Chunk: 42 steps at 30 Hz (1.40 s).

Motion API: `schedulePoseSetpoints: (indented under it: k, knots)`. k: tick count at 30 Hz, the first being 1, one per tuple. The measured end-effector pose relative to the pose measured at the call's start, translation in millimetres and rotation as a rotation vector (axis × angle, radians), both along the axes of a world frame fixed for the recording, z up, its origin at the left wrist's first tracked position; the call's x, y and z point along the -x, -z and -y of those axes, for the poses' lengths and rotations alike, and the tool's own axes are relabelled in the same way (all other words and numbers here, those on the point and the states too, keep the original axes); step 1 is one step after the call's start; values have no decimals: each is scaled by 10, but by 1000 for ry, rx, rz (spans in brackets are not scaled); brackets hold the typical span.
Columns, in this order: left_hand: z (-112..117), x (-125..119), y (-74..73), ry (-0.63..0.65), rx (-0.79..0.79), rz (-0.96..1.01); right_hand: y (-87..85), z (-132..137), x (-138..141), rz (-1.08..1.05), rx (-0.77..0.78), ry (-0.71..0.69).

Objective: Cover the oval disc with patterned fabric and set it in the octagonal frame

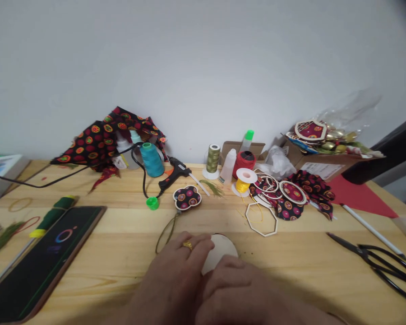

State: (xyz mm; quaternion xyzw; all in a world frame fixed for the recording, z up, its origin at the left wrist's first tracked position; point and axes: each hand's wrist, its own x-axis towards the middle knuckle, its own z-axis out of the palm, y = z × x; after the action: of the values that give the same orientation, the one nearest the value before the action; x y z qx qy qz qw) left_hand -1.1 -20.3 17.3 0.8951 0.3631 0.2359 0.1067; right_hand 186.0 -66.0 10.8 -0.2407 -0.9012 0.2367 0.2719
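Observation:
A pale round disc (223,250) lies at the near middle of the table, partly covered by my hands. My left hand (176,271), with a gold ring on one finger, has its fingers bent over the disc's left side. From the near right, my right hand (235,289) presses curled fingers on the disc. The undersides of both hands are hidden. Just beyond them is a clover-shaped patterned fabric piece (187,198) with a pale rim and an olive cord loop (169,232). A black glue gun (176,171) rests behind that piece.
On the left lie a dark-screened tablet (54,262) and a green-handled screwdriver (56,215). Black scissors (367,257) and a white pencil (372,230) are at right. Thread spools, including a teal one (152,160), glue bottles (228,166) and patterned fabric (101,140) line the wall.

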Motion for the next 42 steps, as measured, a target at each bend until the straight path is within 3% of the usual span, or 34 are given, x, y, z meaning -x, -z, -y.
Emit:
schedulePoseSetpoints:
  k: [1,3,6,10,16,19,22,26,29,37,42]
  knots:
    - [-11,-21,-38,77,30,-32,-149,-101,16,-71,39,38]
    - [-48,-67,-75,53,68,-47,-309,-219,44,-138,-56,33]
    - [-127,-122,-8,-48,-33,36,-230,-292,53,-147,-193,61]
    - [-242,-114,159,-9,-186,140,-45,-363,-11,-181,-299,116]
    - [-308,-63,193,5,-75,216,-261,-359,-34,41,-303,172]
    - [-277,-56,169,4,-36,235,-250,-422,-152,144,-337,340]
    - [-246,-47,158,3,-1,221,-200,-582,-463,456,-471,679]
    - [-243,-35,165,5,8,208,-259,-771,-956,585,-374,945]
    - [-251,-29,182,-4,-15,218,-330,-781,-1128,638,-256,1016]
    - [-233,-19,166,1,-51,230,-366,-441,-829,768,85,800]
    - [-254,-31,145,1,-96,265,-209,-355,-819,786,61,829]
